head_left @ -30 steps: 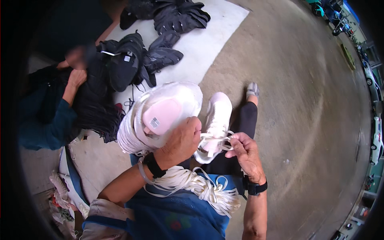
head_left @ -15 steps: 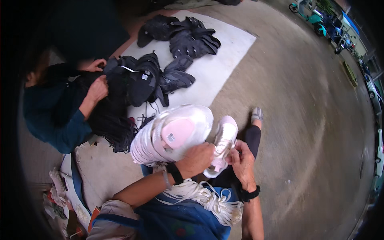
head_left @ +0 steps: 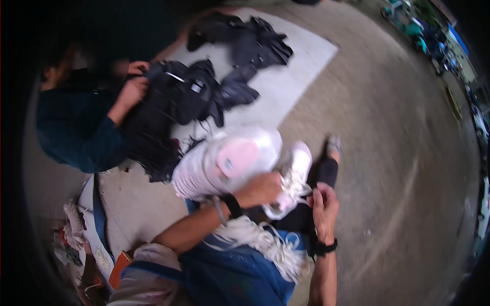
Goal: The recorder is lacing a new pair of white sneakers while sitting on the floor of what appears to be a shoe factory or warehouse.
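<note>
A white-and-pink shoe upper (head_left: 297, 162) with pale laces lies over my lap, its toe pointing away from me. My left hand (head_left: 262, 189) is closed on its left side, by the lacing. To the right of the upper, my right hand (head_left: 325, 206) pinches a white shoelace that runs from the eyelets; the fingertips are slightly blurred. Beside my left hand leans a stack of similar white-and-pink uppers (head_left: 206, 166), nested together. A loose bundle of white shoelaces (head_left: 265, 250) rests on my blue apron (head_left: 235, 278).
At the left, a co-worker's hands (head_left: 133, 92) handle black shoe uppers (head_left: 196, 94). More black uppers (head_left: 255, 46) lie on a white sheet (head_left: 306, 56) on the concrete floor (head_left: 398, 153). Parked scooters (head_left: 421, 38) stand at the far right.
My right hand has moved away from the upper to the right, drawing the shoelace out. My left hand keeps its hold. The whole view has shifted slightly.
</note>
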{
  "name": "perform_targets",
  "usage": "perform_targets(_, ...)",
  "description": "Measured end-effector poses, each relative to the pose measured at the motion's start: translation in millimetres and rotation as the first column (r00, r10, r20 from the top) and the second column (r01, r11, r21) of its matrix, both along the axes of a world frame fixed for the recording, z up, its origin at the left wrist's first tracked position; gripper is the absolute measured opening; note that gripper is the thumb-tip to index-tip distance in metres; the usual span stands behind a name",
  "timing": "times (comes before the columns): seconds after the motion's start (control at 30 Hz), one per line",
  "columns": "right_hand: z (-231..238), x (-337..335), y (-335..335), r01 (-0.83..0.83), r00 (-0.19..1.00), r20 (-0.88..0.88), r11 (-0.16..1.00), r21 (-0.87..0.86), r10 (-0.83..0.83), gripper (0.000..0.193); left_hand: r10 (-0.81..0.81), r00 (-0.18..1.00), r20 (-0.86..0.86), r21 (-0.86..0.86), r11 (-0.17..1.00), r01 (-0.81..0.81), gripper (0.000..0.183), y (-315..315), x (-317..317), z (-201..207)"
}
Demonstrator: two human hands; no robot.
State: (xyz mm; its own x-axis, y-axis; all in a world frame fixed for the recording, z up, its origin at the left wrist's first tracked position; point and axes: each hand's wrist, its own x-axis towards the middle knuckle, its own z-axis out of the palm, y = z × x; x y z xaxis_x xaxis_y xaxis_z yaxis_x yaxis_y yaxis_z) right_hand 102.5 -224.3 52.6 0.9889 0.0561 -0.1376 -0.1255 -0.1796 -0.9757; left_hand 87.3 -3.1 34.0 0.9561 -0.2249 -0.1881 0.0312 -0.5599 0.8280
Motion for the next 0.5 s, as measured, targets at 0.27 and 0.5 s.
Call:
perform_targets(0.27,-9,-23,-12,0.02,0.994,-0.107,0.999,-0.046,-0.025,0.017,0.148,0.984,0.098,0.129,0.979,-0.16,0.005,-14,2,-9)
perform_targets(0.5,-1,-42,-12,0.02,0.999,0.034,0.975,-0.22,-0.012,0.015,0.12,0.927,0.355,0.201,0.959,-0.201,0.007,-25,-17,28)
